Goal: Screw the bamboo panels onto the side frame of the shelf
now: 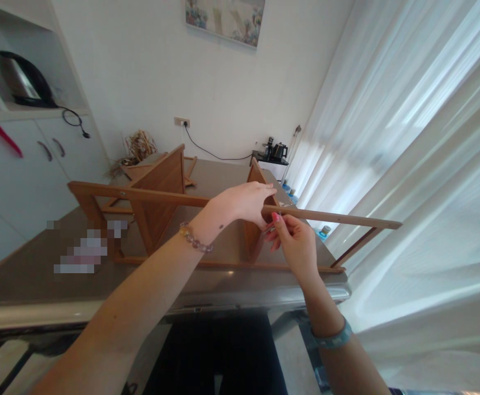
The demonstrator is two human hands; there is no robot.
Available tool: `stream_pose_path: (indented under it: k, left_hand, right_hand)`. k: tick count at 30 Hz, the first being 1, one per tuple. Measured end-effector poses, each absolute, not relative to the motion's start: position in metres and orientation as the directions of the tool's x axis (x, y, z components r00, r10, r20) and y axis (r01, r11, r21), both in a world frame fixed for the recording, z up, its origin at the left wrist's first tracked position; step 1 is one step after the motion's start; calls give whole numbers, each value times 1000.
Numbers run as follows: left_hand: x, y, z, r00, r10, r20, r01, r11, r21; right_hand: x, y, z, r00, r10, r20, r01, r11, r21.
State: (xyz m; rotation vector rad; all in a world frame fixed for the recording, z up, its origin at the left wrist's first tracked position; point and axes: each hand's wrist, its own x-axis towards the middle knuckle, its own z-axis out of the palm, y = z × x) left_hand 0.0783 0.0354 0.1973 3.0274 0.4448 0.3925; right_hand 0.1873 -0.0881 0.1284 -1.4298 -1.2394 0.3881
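A wooden shelf frame lies on its side on the table, its upper rail running across the view. Between the rails stand two boards, a nearer-right board and a left board. My left hand reaches over the upper rail and is closed round it where the right board meets it; its fingertips are partly hidden. Just to the right, my right hand is closed in a pinch under the rail. Something small and metallic shows at its fingertips, too small to name.
The brown table has a shiny rounded front edge. Further wooden parts and a bundle of dried stalks lie at the back. White curtains hang on the right. A kettle stands in the left cabinet.
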Motion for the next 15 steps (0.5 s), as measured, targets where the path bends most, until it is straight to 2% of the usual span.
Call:
stream_pose_path:
  k: [4, 8, 10, 12, 14, 15]
  left_hand:
    - [78, 36, 196, 925, 286, 252, 272, -958, 87]
    - [78, 38, 193, 925, 266, 271, 247, -964, 100]
    - [78, 39, 193, 925, 265, 272, 246, -964, 100]
    - [78, 39, 192, 924, 266, 273, 249, -964, 97]
    - [78, 39, 193, 924, 268, 274, 250, -963, 99]
    - [78, 39, 193, 923, 270, 273, 251, -962, 103]
  right_hand:
    - [189, -88, 125, 420, 737, 530, 619, 196, -761]
    - [199, -85, 118, 369, 572, 732, 842, 127, -524]
    - [206, -83, 116, 206, 492, 846, 931, 168, -325]
    - [213, -81, 118, -48, 415, 909, 972, 229, -53]
    - [221, -79, 120, -298, 377, 877, 937, 291, 194]
    - [226, -79, 122, -391, 374, 841, 904, 326, 275]
